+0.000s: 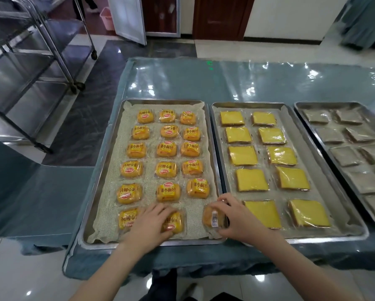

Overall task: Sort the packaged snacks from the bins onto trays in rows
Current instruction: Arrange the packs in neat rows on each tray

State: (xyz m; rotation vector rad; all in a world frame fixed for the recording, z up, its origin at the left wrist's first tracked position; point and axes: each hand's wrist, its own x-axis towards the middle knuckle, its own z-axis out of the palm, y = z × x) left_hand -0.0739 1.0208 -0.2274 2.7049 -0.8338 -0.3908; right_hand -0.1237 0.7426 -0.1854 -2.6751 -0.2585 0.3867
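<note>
While your left hand [148, 224] lies with loosely spread fingers [160, 210] on a clear-wrapped orange bun packet [174, 222] in the near row of the cloth-lined steel tray [193, 241], your right hand [236, 218] pinches a second bun packet [213, 218], barcode up, between thumb and curled fingers at that tray's near right corner. A second steel tray [312, 236] of yellow square cakes [250, 180] and a third tray [334, 103] of grey-brown squares [343, 156] share the teal plastic-covered table [247, 83]; a steel rack [41, 68] stands left on glossy tiles [19, 279].
</note>
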